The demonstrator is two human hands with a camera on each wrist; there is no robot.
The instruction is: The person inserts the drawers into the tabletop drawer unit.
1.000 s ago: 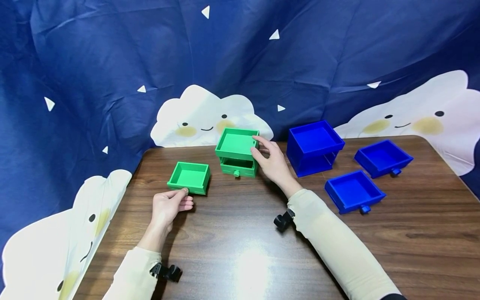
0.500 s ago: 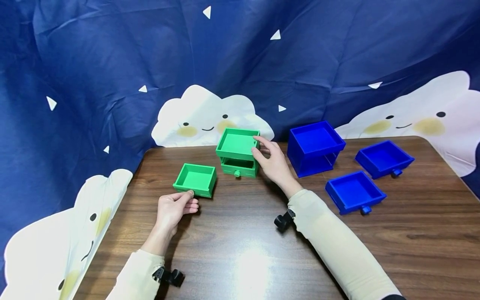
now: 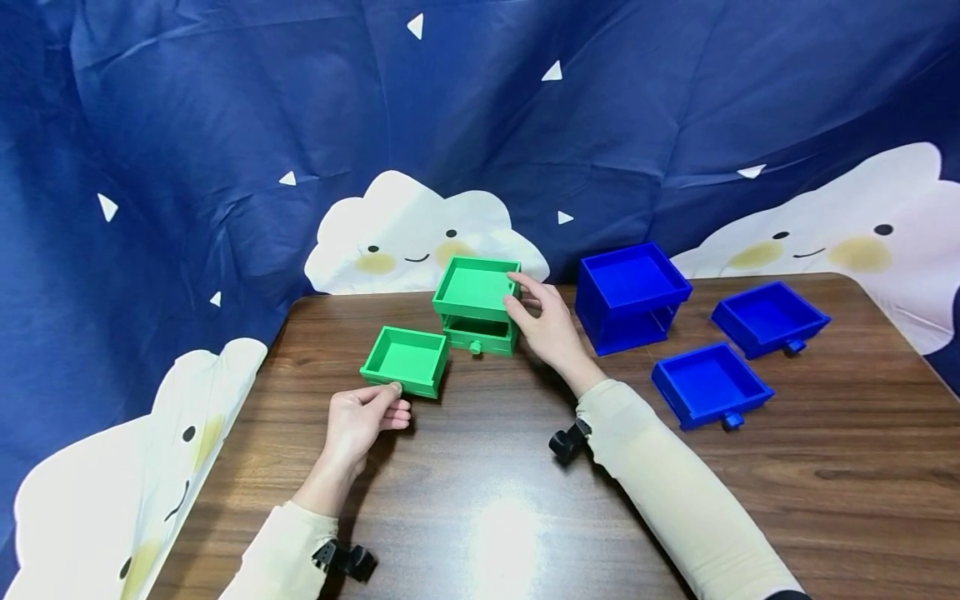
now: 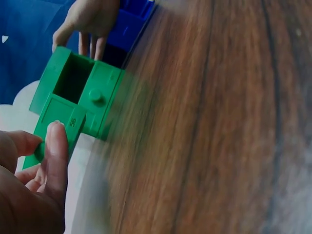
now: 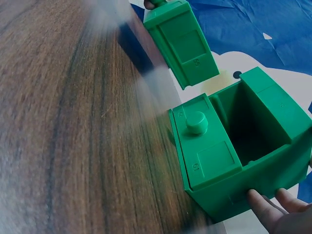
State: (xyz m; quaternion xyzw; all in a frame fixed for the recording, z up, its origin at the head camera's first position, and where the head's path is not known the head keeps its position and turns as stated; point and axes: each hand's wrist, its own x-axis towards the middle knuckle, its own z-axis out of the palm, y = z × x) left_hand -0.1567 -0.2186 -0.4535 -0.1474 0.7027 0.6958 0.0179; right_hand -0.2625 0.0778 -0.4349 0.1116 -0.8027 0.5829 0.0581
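left hand (image 3: pixel 360 417): narrow, pinches knob (image 4: pixel 39 152) of green drawer (image 3: pixel 407 360)
green drawer: near-left of green cabinet (image 3: pixel 474 307), apparently raised off table (image 3: pixel 450 450); probably light, stiff, a bit slippery, may droop from knob alone; side walls good as second hold
green cabinet: lower drawer (image 3: pixel 492 342) seated, slot above; likely light enough to skid, best braced at side wall
right hand (image 3: pixel 549 327): fairly straight fingers, rests on green cabinet's right wall, not wrapped round
blue cabinet (image 3: pixel 636 302): just right of right hand
blue drawers (image 3: pixel 712 385): farthest right, one near, one far
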